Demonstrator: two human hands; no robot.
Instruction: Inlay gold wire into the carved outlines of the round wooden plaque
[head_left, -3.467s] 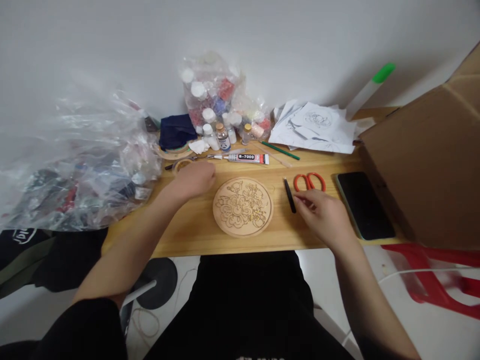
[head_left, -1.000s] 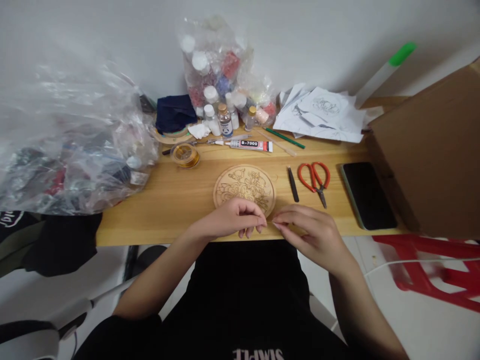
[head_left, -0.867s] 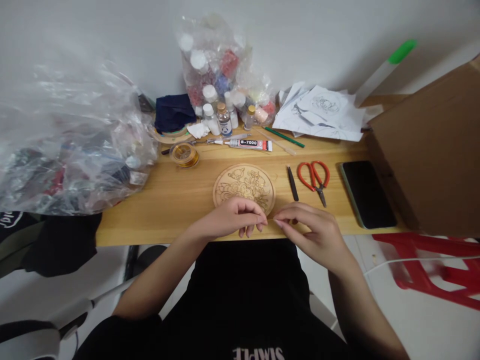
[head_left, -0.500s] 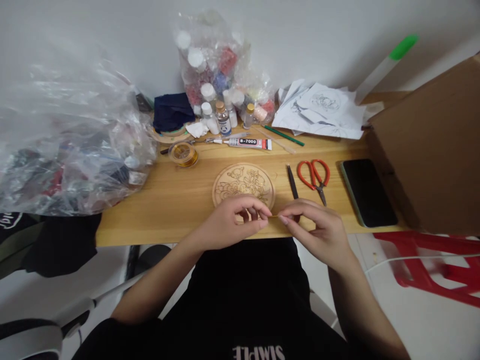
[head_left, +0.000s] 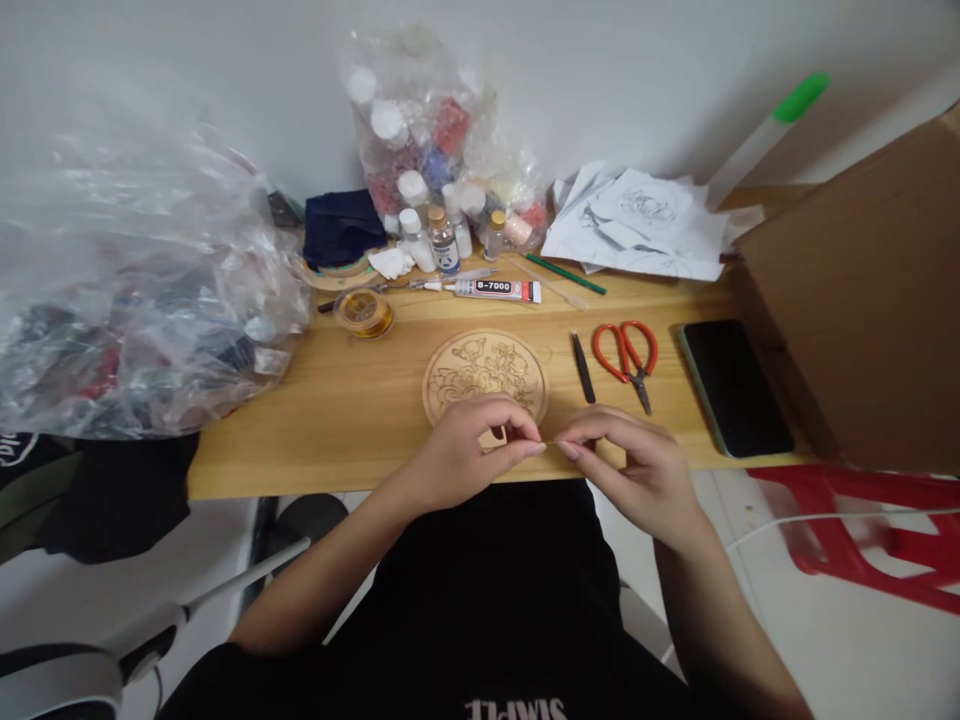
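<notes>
- Near the front edge of the wooden table (head_left: 300, 430), the left hand (head_left: 465, 460) has its thumb and forefinger pressed together on one end of a thin gold strand (head_left: 550, 444).
- Just beside it, the right hand (head_left: 641, 470) pinches the other end between thumb and forefinger, so the strand spans the narrow gap between the two hands.
- Behind the left hand lies a round wooden board (head_left: 487, 362) with a flower pattern cut into it; the hand hides part of its lower edge, and whether they touch I cannot tell.
- Beyond the right hand, black tweezers (head_left: 583, 368) lie flat, points toward the wall, and next to them pliers (head_left: 637, 380) with red handles, tips toward the person.
- Farther right, a phone (head_left: 736, 388) with a dark screen lies near a cardboard box (head_left: 855, 300).
- Left of the board and farther back sits a clear spool (head_left: 365, 314) wound with gold.
- Along the back are a glue tube (head_left: 495, 289), a green stick (head_left: 564, 273), small bottles (head_left: 444, 250) and papers (head_left: 637, 225) with drawings.
</notes>
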